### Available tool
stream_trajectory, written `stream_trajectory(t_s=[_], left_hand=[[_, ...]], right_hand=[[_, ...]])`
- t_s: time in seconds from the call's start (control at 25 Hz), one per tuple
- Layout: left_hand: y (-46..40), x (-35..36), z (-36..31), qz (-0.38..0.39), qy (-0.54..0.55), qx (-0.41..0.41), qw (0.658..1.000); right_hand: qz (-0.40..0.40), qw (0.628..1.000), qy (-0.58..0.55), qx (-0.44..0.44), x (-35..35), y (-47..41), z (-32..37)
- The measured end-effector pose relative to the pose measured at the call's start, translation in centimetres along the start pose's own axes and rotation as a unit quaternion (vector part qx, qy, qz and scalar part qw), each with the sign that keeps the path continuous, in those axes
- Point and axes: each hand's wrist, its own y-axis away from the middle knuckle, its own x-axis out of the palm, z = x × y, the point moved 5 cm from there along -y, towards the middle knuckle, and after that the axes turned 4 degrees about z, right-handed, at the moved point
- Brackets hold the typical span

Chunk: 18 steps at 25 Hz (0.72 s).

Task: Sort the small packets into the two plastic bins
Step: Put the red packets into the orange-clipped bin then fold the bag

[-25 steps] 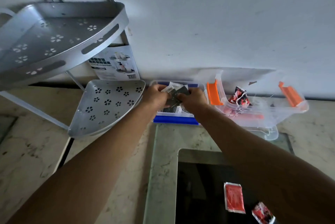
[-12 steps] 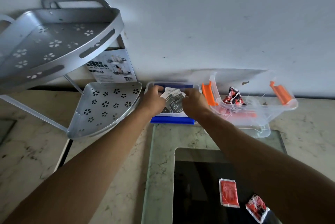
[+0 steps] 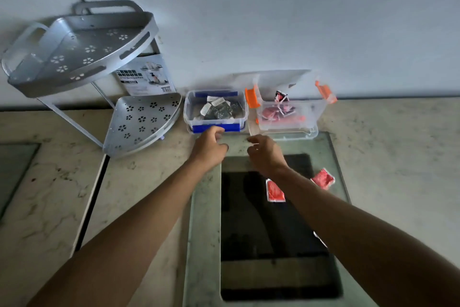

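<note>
Now both hands hang just in front of the two bins, and neither holds a packet. The left hand (image 3: 209, 148) has its fingers loosely curled, close to the blue front latch of the blue-latched bin (image 3: 193, 112), where the dark packets (image 3: 220, 111) lie. The right hand (image 3: 265, 153) is also empty, with the fingers bent and apart, near the orange-latched bin (image 3: 313, 117) that contains red packets (image 3: 276, 111). Two more red packets lie on the black glass cooktop (image 3: 249, 244): one (image 3: 275, 190) just beside the right wrist, the other (image 3: 322, 179) further right.
</note>
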Motion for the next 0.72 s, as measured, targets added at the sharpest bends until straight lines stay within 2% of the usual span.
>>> stream_trajectory(t_s=[0.16, 0.28, 0.52, 0.64, 0.72], left_hand=[[4.4, 6.1, -0.4, 0.052, -0.023, -0.001, 0.998], [6.5, 10.1, -0.6, 0.081, -0.015, -0.002, 0.997], [7.9, 15.6, -2.3, 0.118, -0.02, 0.013, 0.993], [7.7, 16.7, -2.8, 0.107, -0.108, 0.054, 0.987], [7.6, 17.5, -3.1, 0.089, -0.211, 0.102, 0.968]], right_hand=[[-0.023, 0.998, -0.002, 0.064, -2.3, 5.9, -6.1], [-0.048, 0.996, -0.013, 0.08, -4.0, 9.3, -9.3], [-0.066, 0.987, -0.031, 0.141, -7.6, 12.4, -15.5], [-0.058, 0.99, 0.016, 0.132, -8.1, 13.3, -17.6], [-0.021, 0.989, 0.067, 0.128, -7.4, 13.8, -19.3]])
